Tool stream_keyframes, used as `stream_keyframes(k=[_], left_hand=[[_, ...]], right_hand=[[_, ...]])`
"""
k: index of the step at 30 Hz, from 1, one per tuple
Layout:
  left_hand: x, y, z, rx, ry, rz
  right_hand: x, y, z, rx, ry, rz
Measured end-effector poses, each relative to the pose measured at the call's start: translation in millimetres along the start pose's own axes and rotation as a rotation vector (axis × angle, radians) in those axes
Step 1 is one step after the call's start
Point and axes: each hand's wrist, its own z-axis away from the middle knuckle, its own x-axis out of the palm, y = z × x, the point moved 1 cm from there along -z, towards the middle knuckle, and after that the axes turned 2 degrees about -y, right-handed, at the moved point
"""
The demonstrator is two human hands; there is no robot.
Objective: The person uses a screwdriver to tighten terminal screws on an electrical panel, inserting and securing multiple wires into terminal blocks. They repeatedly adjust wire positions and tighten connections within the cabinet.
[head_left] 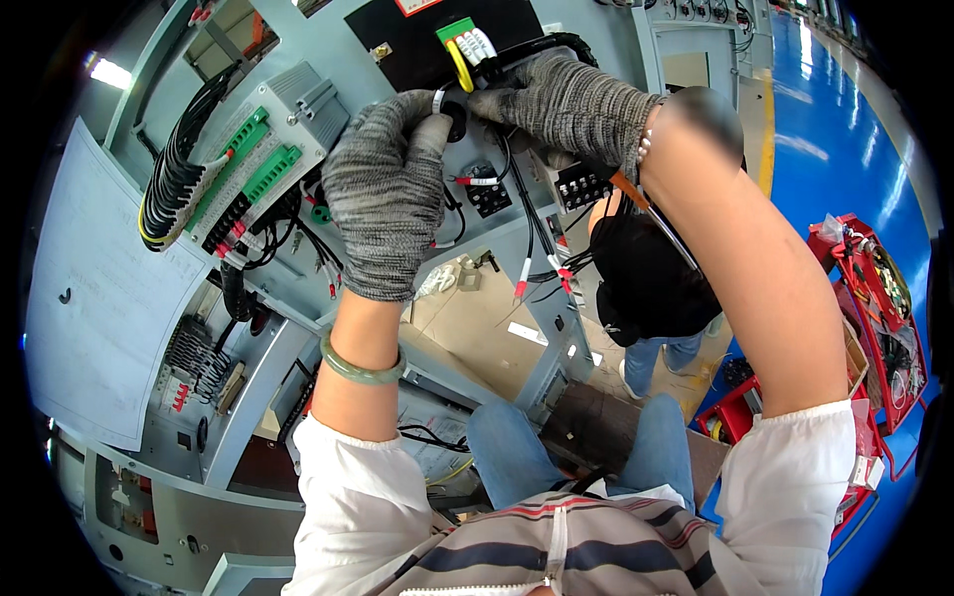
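Observation:
Both my hands wear grey knitted gloves and work at the wiring of a grey metal cabinet. My left hand [388, 189] pinches a thin black wire with a white marker sleeve [437, 101] between thumb and forefinger. Close beside it, my right hand [571, 104] is closed, its thumb near the same wires. A screwdriver [626, 189] with an orange handle sticks out beneath my right wrist, its shaft pointing back toward me; the grip on it is hidden. Above the hands, a green connector [457, 32] carries white-sleeved wires and a yellow one. A black cable bundle [542, 45] arches over my right hand.
On the left is a terminal unit [263, 149] with green connectors and a black wire harness [179, 169]. Loose red-tipped wires [522, 283] hang below my hands. A person [656, 273] bends close under my right forearm. A red tool cart [874, 308] stands right.

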Motion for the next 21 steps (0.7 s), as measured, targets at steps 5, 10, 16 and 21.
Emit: stream_keyframes(k=[5, 10, 16, 21], left_hand=[[6.0, -2.9, 2.9, 0.037, 0.154, 0.103], [7.7, 13.7, 4.9, -0.192, 0.148, 0.200], [6.7, 12.2, 1.7, -0.232, 0.123, 0.091], [6.6, 17.7, -3.7, -0.261, 0.100, 0.016]], right_hand=[[2.4, -0.4, -4.1, 0.071, -0.027, 0.051], [0.3, -2.1, 1.4, -0.055, -0.046, 0.130], [0.1, 11.7, -10.2, -0.081, -0.072, 0.028], [-0.1, 13.3, -12.0, -0.063, -0.006, 0.045]])
